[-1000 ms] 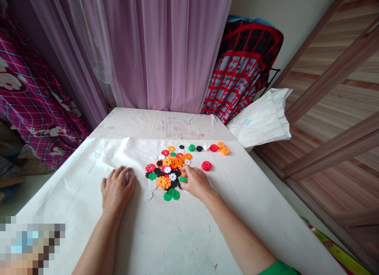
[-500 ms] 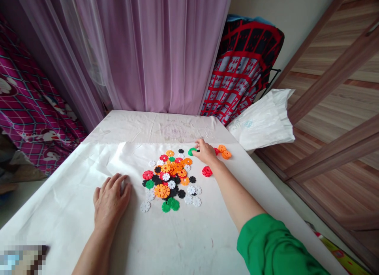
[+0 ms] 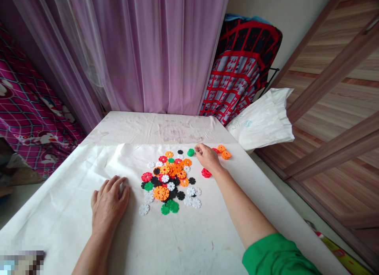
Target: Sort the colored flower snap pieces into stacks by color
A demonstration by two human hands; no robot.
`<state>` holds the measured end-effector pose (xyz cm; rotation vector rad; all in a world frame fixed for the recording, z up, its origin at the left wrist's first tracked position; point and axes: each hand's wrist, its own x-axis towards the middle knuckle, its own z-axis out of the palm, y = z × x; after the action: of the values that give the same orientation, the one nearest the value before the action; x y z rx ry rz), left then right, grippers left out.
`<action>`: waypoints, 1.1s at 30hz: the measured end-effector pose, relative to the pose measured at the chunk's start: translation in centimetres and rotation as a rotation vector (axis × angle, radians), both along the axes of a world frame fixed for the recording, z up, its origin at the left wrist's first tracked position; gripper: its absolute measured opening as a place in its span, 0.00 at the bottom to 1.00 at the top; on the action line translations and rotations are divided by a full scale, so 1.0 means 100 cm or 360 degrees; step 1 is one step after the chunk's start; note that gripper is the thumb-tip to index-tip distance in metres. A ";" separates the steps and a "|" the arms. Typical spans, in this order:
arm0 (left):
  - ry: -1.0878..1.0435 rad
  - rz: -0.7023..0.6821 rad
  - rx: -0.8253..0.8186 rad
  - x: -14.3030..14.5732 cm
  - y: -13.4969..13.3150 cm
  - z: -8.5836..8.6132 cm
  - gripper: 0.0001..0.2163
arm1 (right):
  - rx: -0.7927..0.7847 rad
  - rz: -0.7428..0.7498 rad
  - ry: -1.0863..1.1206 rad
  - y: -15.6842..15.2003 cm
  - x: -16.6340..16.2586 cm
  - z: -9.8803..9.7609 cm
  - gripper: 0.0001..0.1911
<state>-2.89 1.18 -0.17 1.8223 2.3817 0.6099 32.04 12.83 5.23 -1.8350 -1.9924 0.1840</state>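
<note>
My left hand (image 3: 109,206) lies on the white table cover with its fingers stretched out and nothing in them. To its right spreads a loose pile of notched plastic discs (image 3: 161,193) in orange, red, black, white and green. Beyond the pile, my right hand (image 3: 207,156) is closed, its fingertips pinched together; what they hold, if anything, is hidden. Just left of those fingertips sits a green disc stack (image 3: 190,152). A red stack of discs (image 3: 206,173) stands under the right wrist's near side. Orange disc stacks (image 3: 226,155) are beyond the knuckles, beside a partly hidden red one.
A white cloth covers the table (image 3: 74,180). A white bag (image 3: 263,121) sits against the table's right edge. Purple curtains (image 3: 160,49) hang behind, and a red-and-black patterned cloth (image 3: 233,69) drapes at the back right. Wooden doors (image 3: 334,89) stand to the right.
My right hand has drawn slightly back from the green discs, and its fingers have closed together. The left hand stays resting on the table. The view has shifted slightly.
</note>
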 end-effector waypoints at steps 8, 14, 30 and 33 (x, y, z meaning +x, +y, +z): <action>0.0026 -0.0009 -0.0065 0.003 -0.001 0.006 0.22 | -0.0167 0.0354 -0.0015 -0.086 -0.034 -0.020 0.17; 0.0025 -0.0005 -0.0110 0.005 0.000 0.010 0.23 | -0.0213 0.0510 -0.0207 -0.099 -0.058 -0.023 0.18; -0.0009 -0.0001 -0.0030 0.007 -0.001 0.010 0.21 | -0.0192 0.0550 -0.0410 -0.093 -0.067 -0.022 0.18; -0.0007 -0.0009 -0.0065 0.006 -0.002 0.012 0.22 | -0.0165 0.0546 -0.0447 -0.099 -0.061 -0.023 0.18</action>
<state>-2.28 0.99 0.99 1.8085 2.3671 0.5596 25.93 2.97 2.88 -1.6387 -2.5322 0.1371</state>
